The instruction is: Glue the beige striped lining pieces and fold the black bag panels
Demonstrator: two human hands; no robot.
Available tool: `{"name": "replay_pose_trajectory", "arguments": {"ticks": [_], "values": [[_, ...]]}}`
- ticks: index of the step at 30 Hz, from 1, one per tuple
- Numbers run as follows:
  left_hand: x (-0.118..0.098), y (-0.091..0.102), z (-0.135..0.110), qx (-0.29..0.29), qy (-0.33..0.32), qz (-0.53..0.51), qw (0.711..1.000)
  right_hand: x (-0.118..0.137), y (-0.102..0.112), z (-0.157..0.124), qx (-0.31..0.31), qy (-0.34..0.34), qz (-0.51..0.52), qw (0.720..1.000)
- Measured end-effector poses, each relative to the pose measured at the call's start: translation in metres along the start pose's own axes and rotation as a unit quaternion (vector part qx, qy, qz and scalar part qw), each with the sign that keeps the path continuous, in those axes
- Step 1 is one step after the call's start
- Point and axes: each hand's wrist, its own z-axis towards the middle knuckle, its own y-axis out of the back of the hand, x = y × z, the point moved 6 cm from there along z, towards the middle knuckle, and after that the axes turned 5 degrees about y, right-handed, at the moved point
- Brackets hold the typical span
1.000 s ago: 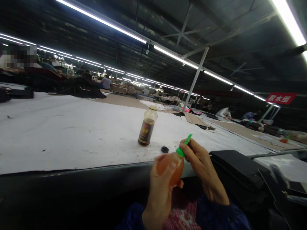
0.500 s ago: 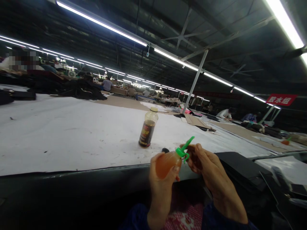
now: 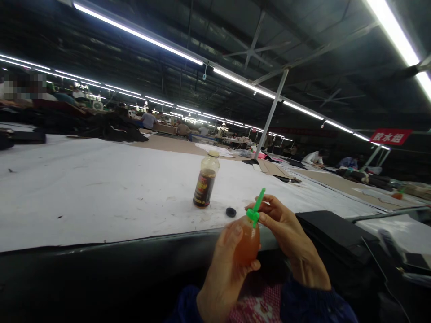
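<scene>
My left hand (image 3: 224, 264) is wrapped round a small, rounded squeeze bottle (image 3: 248, 246) of orange-brown liquid, held upright just off the table's front edge. On its neck sits a green nozzle cap (image 3: 252, 214) with a long spout pointing up. The thumb and fingers of my right hand (image 3: 281, 224) pinch this cap from the right. Beyond them on the white table cover stands a clear bottle (image 3: 204, 186) of dark liquid with a printed label. A black round cap (image 3: 230, 212) lies between the two bottles.
White sheeting (image 3: 101, 193) covers the table, with a dark padded edge (image 3: 117, 260) in front of me. Black flat pieces (image 3: 333, 237) are stacked at right. Dark cloth (image 3: 114, 125) is heaped at far left. A metal post (image 3: 271, 116) rises behind. Other people work in the distance.
My right hand has moved in and closed on the green cap. The squeeze bottle has been tipped more upright, and the black cap on the table now shows fully.
</scene>
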Motion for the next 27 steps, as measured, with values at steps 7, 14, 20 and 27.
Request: {"name": "replay_pose_trajectory", "arguments": {"ticks": [7, 14, 20, 27], "values": [[-0.007, -0.004, -0.004, -0.053, -0.096, 0.03, 0.994, 0.007, -0.005, -0.005, -0.049, 0.037, -0.048, 0.997], [-0.014, -0.002, -0.004, -0.081, -0.189, 0.059, 0.977, -0.002, -0.014, -0.014, -0.128, 0.052, -0.101, 0.985], [-0.013, -0.006, -0.004, -0.004, -0.051, 0.0, 0.999, -0.002, -0.007, -0.015, -0.08, 0.095, -0.049, 0.991], [0.006, -0.01, -0.004, 0.057, 0.159, -0.065, 0.983, 0.027, -0.005, -0.009, 0.156, 0.054, -0.087, 0.982]]}}
